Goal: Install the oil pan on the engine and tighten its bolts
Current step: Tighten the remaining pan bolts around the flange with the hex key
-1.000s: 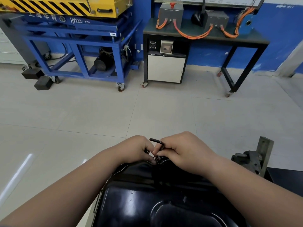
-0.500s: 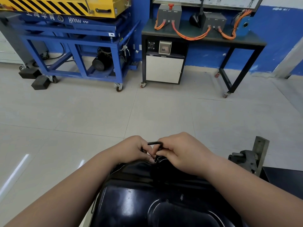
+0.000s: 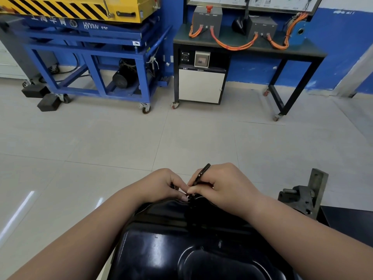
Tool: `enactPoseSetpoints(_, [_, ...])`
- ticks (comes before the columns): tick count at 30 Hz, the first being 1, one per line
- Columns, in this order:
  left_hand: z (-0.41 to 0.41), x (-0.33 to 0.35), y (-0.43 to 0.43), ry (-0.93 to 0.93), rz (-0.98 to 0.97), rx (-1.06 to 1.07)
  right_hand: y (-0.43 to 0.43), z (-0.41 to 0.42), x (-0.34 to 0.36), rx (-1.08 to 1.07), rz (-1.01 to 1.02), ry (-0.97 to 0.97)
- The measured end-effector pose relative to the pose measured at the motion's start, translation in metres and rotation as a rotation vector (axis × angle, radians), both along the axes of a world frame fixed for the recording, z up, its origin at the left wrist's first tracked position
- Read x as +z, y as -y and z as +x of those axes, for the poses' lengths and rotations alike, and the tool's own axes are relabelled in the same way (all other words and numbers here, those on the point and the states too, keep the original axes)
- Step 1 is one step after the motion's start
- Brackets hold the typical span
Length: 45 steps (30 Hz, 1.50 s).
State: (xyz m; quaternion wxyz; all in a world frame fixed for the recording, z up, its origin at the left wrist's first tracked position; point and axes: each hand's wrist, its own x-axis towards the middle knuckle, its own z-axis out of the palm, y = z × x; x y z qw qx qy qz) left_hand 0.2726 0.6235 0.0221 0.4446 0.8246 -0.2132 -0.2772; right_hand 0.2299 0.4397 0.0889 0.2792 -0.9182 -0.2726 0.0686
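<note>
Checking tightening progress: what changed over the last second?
The right hand turned the hex key: its free arm, earlier pointing left, now points away and slightly right. Both hands remain at the far edge of the oil pan, the left hand steadying the key's lower end.

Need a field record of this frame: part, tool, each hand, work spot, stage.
part: black oil pan, glossy, directly in front of the person
tool: hex key, free end pointing up and away
right hand: grips the hex key
left hand: fingers curled at the key's lower end; what they hold is hidden
work spot: the pan's far edge, where the two hands meet
bolt: too hidden to tell
nearby: grey metal bracket, right of the pan
stage: bolt work at far edge; tightness cannot be told
</note>
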Motion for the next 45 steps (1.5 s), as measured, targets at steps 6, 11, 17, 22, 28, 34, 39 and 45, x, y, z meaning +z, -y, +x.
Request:
enactPoseSetpoints(6, [0.001, -0.004, -0.001, 0.018, 0.023, -0.005, -0.001, 0.0, -0.007, 0.015, 0.024, -0.039])
enactPoseSetpoints(11, [-0.001, -0.003, -0.001, -0.006, 0.007, -0.017, -0.001, 0.0, -0.013, 0.025, 0.047, -0.132])
enactPoseSetpoints(17, [-0.001, -0.001, -0.002, 0.021, 0.011, -0.012, -0.001, 0.003, -0.014, -0.09, 0.233, -0.206])
enactPoseSetpoints(22, [-0.001, -0.001, -0.001, 0.017, 0.004, -0.005, -0.005, 0.007, -0.017, -0.127, 0.286, -0.236])
enactPoseSetpoints(28, [0.001, -0.001, -0.002, 0.027, 0.013, -0.018, -0.008, 0.009, -0.017, -0.108, 0.277, -0.257])
enactPoseSetpoints(34, [-0.001, -0.001, -0.003, 0.044, 0.037, -0.011, -0.006, 0.001, -0.011, 0.027, 0.273, -0.352])
enactPoseSetpoints(39, [-0.002, -0.001, -0.002, 0.05, 0.02, -0.033, -0.002, -0.002, -0.008, 0.089, 0.149, -0.315])
enactPoseSetpoints(45, [-0.001, -0.003, -0.003, 0.049, -0.032, 0.003, -0.008, 0.004, -0.008, 0.032, 0.002, -0.108])
